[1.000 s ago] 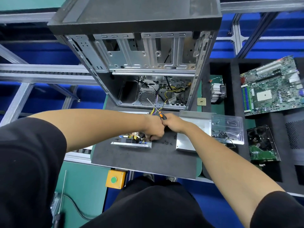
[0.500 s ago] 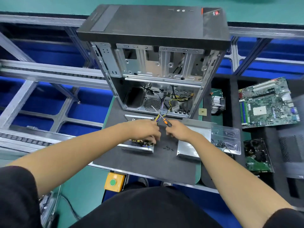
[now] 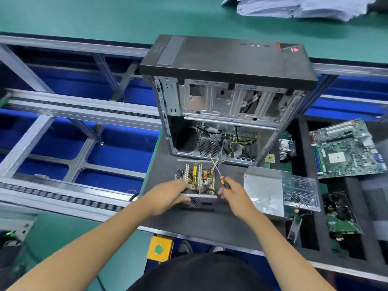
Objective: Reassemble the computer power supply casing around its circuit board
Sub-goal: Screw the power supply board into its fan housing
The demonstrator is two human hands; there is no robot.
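- Centrally on the dark mat [image 3: 201, 223], just in front of the open computer tower [image 3: 226, 101], sits the power supply base [image 3: 197, 201] with its circuit board [image 3: 197, 179] exposed, components facing up.
- The left hand [image 3: 168, 196] holds the base at its left front corner, fingers curled over the near metal rim; how far the thumb wraps underneath cannot be told.
- The right hand [image 3: 233, 196] is closed round the orange-and-black handle of a screwdriver [image 3: 220, 175], whose shaft points up and away toward the tower; the hand sits just beside the right front corner of the base.
- A bundle of coloured wires [image 3: 219, 164] runs from the far edge of the board into the tower, so the unit is probably tethered and will not move far.
- The metal cover [image 3: 264, 190], a bent sheet shell, lies toward the right edge of the mat, apart from the base, so the casing is not yet closed.
- Handling, as a judgement: the base is stiff sheet metal and moderately heavy, with thin edges that may be sharp; the board's tall parts and heatsinks look fragile. Its outer walls and rims are the places to grip, never the components.
- The cover should be light and rigid but slippery; it is best taken by its two side flanges and lowered clear of the wires.
- A clear plastic tray [image 3: 300, 192] holding small screws rests against the cover's right side.
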